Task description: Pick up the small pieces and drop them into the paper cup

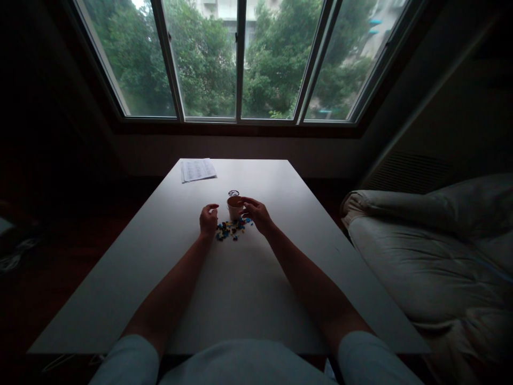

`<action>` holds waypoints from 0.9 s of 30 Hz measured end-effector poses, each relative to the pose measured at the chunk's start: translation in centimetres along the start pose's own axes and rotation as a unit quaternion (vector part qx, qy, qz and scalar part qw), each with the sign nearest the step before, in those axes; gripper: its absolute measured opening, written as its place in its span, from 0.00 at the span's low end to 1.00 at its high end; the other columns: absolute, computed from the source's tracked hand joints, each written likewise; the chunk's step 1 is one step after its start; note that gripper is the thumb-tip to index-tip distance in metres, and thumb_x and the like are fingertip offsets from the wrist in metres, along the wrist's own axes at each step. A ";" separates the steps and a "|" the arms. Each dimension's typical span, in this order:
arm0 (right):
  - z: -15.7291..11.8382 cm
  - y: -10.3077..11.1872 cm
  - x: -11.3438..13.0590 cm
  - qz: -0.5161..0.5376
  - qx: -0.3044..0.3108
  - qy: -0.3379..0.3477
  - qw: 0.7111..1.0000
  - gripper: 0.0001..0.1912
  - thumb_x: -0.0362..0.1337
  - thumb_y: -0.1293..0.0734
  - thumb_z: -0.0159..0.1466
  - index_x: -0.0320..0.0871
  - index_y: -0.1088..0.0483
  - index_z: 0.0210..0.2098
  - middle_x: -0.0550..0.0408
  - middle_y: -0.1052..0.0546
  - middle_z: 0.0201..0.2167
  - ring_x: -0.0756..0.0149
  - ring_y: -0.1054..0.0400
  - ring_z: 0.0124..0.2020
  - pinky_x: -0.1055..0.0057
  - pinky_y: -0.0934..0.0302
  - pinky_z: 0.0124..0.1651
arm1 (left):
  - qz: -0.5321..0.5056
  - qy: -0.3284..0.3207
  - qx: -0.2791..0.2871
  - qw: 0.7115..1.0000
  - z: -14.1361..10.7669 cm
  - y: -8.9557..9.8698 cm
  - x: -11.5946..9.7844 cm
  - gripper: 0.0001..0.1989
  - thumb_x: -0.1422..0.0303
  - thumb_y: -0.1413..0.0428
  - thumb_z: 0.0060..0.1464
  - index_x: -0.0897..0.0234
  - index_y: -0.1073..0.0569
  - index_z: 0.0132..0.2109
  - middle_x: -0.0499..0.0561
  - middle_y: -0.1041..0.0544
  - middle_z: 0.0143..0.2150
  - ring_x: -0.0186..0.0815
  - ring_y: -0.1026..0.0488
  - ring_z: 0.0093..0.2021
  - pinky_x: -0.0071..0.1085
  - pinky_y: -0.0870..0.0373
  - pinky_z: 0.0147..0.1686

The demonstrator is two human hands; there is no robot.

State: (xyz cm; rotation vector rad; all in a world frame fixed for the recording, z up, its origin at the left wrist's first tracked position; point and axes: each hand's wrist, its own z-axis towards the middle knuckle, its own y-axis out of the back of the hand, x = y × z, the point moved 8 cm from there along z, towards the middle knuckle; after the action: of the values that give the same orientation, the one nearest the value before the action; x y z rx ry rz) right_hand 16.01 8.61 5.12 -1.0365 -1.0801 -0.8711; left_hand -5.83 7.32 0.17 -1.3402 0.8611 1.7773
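A small light-coloured tub (234, 210) stands upright on the white table (240, 289), its open top showing a brownish inside. Small blue, yellow and dark pieces (229, 230) lie scattered in front of it. My left hand (209, 218) is just left of the tub and the pieces, its fingers curled with a gap between thumb and fingers and nothing visible in them. My right hand (257, 215) reaches to the tub's right rim, fingers bent over its edge; whether a piece is between the fingertips is too small and dark to tell.
Behind the tub lies a round, clear-looking lid (233, 193). Printed sheets (197, 170) rest at the table's far left corner. A pale padded sofa (425, 251) stands along the right side. Beyond the table's far edge is a wide window (208, 64).
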 end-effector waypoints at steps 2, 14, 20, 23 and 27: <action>0.0 0.0 0.1 0.000 0.002 -0.003 1.000 0.23 0.46 0.30 0.58 0.43 0.27 0.50 0.48 0.23 0.48 0.69 0.28 0.32 0.69 0.31 0.36 | 0.008 0.003 0.002 1.000 0.0 0.0 0.0 0.13 0.67 0.47 0.53 0.62 0.22 0.44 0.51 0.24 0.34 0.34 0.30 0.27 0.30 0.34 0.28; 1.4 4.7 -0.2 -0.216 -0.081 0.055 0.972 0.13 0.42 0.37 0.61 0.41 0.26 0.40 0.54 0.23 0.30 0.69 0.30 0.27 0.73 0.37 0.30 | 0.033 -0.007 0.035 0.999 0.3 -0.5 0.2 0.12 0.67 0.47 0.52 0.63 0.22 0.41 0.52 0.21 0.38 0.35 0.27 0.32 0.29 0.32 0.33; 1.4 6.3 -2.7 -0.538 -0.042 0.046 0.841 0.08 0.35 0.33 0.61 0.44 0.22 0.38 0.53 0.22 0.33 0.66 0.29 0.35 0.71 0.39 0.40 | 0.154 -0.007 0.076 0.985 -0.1 -1.1 0.4 0.14 0.67 0.50 0.55 0.62 0.21 0.43 0.51 0.19 0.43 0.36 0.25 0.44 0.29 0.31 0.44; 1.2 5.8 -3.9 -0.567 0.015 0.065 0.821 0.10 0.34 0.32 0.62 0.46 0.23 0.43 0.54 0.23 0.36 0.67 0.30 0.36 0.73 0.40 0.41 | 0.184 -0.018 0.105 0.977 -0.5 -1.6 0.3 0.14 0.67 0.49 0.57 0.61 0.21 0.44 0.51 0.19 0.45 0.36 0.25 0.45 0.29 0.32 0.45; 1.2 5.4 -4.6 -0.562 0.050 0.089 0.820 0.11 0.35 0.30 0.62 0.47 0.23 0.45 0.55 0.25 0.36 0.69 0.32 0.34 0.74 0.41 0.39 | 0.231 -0.035 0.151 0.961 -0.9 -2.5 0.2 0.13 0.66 0.49 0.58 0.61 0.21 0.45 0.52 0.19 0.45 0.37 0.24 0.45 0.30 0.32 0.44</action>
State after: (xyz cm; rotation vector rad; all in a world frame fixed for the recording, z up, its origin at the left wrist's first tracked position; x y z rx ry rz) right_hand 19.53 11.61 -0.34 -0.1019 -1.5505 -1.7748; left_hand -3.27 7.87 -0.44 -0.9205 1.4293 1.9204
